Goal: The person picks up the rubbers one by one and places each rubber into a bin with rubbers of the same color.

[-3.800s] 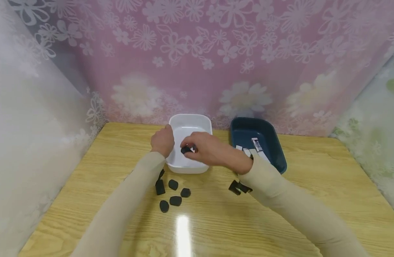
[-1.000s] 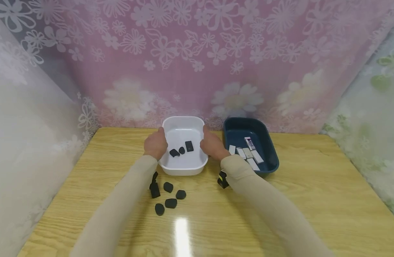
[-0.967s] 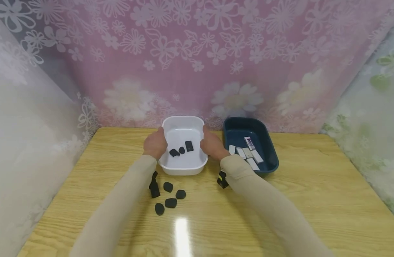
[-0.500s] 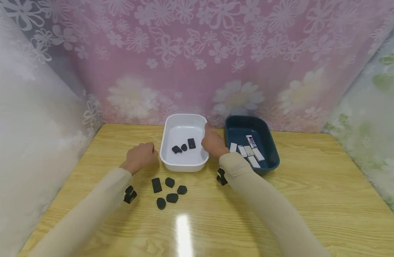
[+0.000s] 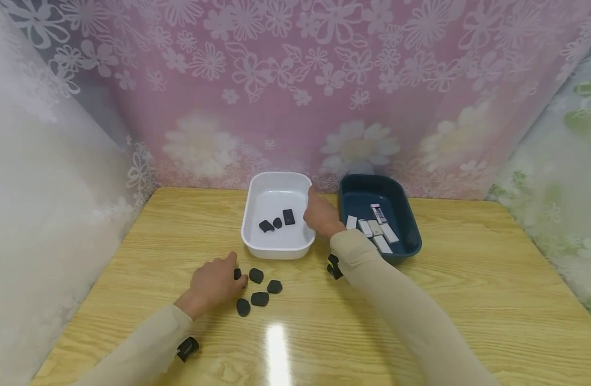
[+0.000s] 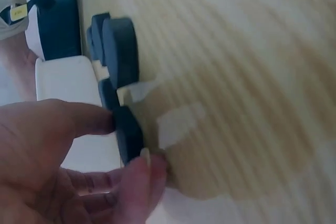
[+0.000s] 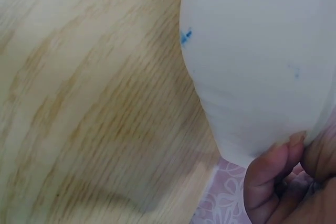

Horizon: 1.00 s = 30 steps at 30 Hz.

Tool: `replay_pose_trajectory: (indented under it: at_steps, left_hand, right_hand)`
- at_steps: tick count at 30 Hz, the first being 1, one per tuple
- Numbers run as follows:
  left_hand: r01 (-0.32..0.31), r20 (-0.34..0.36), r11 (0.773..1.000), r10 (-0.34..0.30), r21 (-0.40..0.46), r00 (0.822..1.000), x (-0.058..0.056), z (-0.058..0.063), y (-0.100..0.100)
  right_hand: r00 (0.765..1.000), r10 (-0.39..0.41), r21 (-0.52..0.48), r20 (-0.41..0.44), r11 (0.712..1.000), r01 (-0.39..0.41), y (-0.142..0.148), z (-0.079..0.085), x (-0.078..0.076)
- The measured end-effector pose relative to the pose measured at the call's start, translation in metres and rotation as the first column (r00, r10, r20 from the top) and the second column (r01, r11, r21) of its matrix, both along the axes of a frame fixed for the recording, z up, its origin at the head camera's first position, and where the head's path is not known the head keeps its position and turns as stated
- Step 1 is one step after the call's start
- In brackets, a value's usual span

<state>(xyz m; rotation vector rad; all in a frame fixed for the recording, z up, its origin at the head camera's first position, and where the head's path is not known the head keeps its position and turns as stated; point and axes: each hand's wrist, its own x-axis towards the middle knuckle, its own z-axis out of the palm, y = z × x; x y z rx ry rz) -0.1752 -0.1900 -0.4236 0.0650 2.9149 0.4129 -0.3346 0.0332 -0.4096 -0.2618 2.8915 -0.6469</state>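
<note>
My left hand [image 5: 214, 285] is over the table's left part. Its thumb and a finger pinch the ends of a small black block [image 6: 129, 135], mostly hidden by the hand in the head view. Several more black pieces lie just right of it, among them a rounded one [image 5: 244, 307] and a faceted one [image 5: 275, 287]. My right hand [image 5: 321, 214] grips the right rim of a white plastic basin [image 5: 277, 253], fingers curled over the edge in the right wrist view. Inside that basin lie a black rectangular piece [image 5: 288, 216] and two smaller black pieces [image 5: 266, 226].
To the right of the white basin stands a dark blue basin [image 5: 408, 214]. It contains several white blocks [image 5: 383, 244] and one with a printed sleeve [image 5: 379, 213]. Both basins are near the back edge of the wooden table [image 5: 444, 300], against a pink flowered curtain [image 5: 285, 128].
A black piece went from my right hand into the white basin. Both hands then held the basin's rim; my left hand has since let go and come down to the black block. My right hand stays.
</note>
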Motion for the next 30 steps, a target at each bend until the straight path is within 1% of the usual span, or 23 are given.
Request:
replay_pose_trajectory:
  at_steps: [5, 7, 9, 11, 13, 15, 17, 19, 21, 22, 24, 27, 29, 30]
  left_hand:
    - [0.015, -0.035, 0.999, -0.014, 0.037, 0.999, 0.000, -0.005, 0.007]
    - [0.023, -0.049, 0.998, -0.020, 0.052, 0.999, -0.001, -0.004, 0.007]
    - [0.020, -0.066, 0.998, -0.017, 0.058, 0.998, -0.003, 0.000, 0.005]
    - [0.011, -0.096, 0.999, -0.007, 0.043, 0.995, -0.006, 0.007, 0.001]
    - [-0.004, -0.142, 1.000, 0.006, 0.015, 0.990, -0.011, 0.018, -0.002]
    - [-0.008, -0.208, 1.000, 0.006, -0.009, 0.978, -0.018, 0.032, -0.004]
    - [0.009, -0.269, 1.000, -0.011, -0.009, 0.963, -0.026, 0.046, -0.004]
    - [0.048, -0.307, 0.999, -0.046, 0.001, 0.951, -0.036, 0.057, 0.001]
    - [0.108, -0.320, 0.994, -0.100, 0.007, 0.942, -0.048, 0.064, 0.010]
    - [0.138, -0.309, 0.990, -0.130, 0.006, 0.942, -0.055, 0.066, 0.015]
    - [0.205, -0.272, 0.978, -0.204, -0.025, 0.940, -0.069, 0.066, 0.026]
    - [0.318, -0.193, 0.945, -0.328, -0.084, 0.925, -0.089, 0.062, 0.042]
    - [0.375, -0.142, 0.920, -0.389, -0.117, 0.910, -0.099, 0.059, 0.051]
    - [0.392, -0.116, 0.912, -0.406, -0.124, 0.907, -0.103, 0.057, 0.055]
  right_hand:
    - [1.000, 0.002, 0.026, 0.001, 1.000, -0.002, 0.001, 0.000, 0.000]
    - [1.000, 0.001, 0.034, -0.001, 0.999, -0.001, 0.002, 0.000, 0.000]
    - [1.000, 0.000, 0.041, 0.000, 0.999, 0.000, 0.002, 0.000, -0.001]
    - [1.000, 0.003, 0.047, -0.002, 0.999, -0.003, 0.002, -0.001, -0.002]
    - [1.000, 0.006, 0.049, -0.008, 0.999, -0.005, 0.002, -0.001, -0.002]
    - [1.000, 0.009, 0.056, -0.013, 0.998, -0.008, 0.002, -0.001, -0.002]
    - [1.000, 0.013, 0.066, -0.018, 0.998, -0.012, 0.001, 0.000, -0.003]
    - [1.000, 0.013, 0.082, -0.025, 0.997, -0.011, 0.001, 0.000, -0.003]
    - [1.000, 0.010, 0.099, -0.026, 0.995, -0.007, 0.001, 0.000, -0.003]
    - [1.000, 0.007, 0.106, -0.026, 0.994, -0.004, 0.001, 0.000, -0.004]
    - [1.000, 0.001, 0.119, -0.029, 0.993, 0.002, 0.000, 0.000, -0.004]
    - [0.999, -0.004, 0.128, -0.036, 0.992, 0.009, -0.001, 0.000, -0.003]
    - [0.999, -0.003, 0.134, -0.041, 0.991, 0.009, -0.002, 0.001, -0.003]
    - [0.999, -0.002, 0.137, -0.041, 0.991, 0.007, -0.002, 0.001, -0.003]
